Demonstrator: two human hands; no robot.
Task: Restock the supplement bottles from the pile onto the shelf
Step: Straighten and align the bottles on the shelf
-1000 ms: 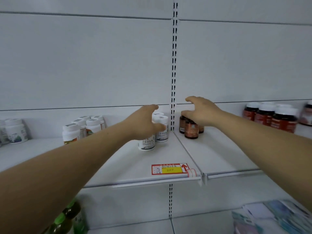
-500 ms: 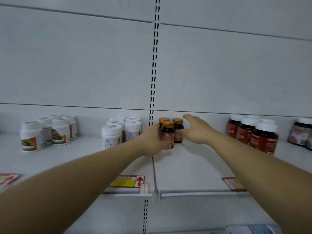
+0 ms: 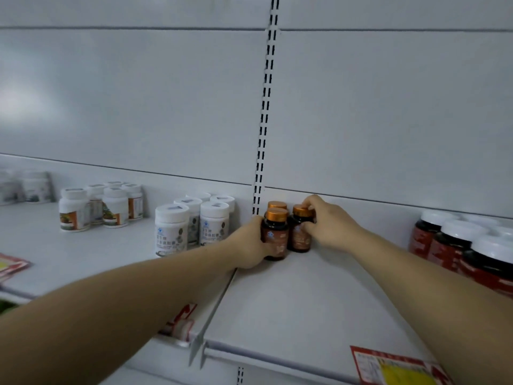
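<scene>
Together, the left hand [image 3: 249, 245] grips the front dark brown, gold-capped supplement bottle [image 3: 275, 234] while the right hand [image 3: 330, 225] pinches its neighbouring gold-capped bottle [image 3: 300, 232], both standing on the white metal shelf [image 3: 291, 301].

1. White shelf [image 3: 291, 295], split by a seam near the middle.
2. Left part: white bottles [image 3: 191, 226] in clusters, red tag [image 3: 12, 266] at far left.
3. Right part: three amber bottles [image 3: 286, 232] far back, dark white-capped jars [image 3: 466, 245] at right, red-yellow price label [image 3: 394, 368] on near edge.
</scene>
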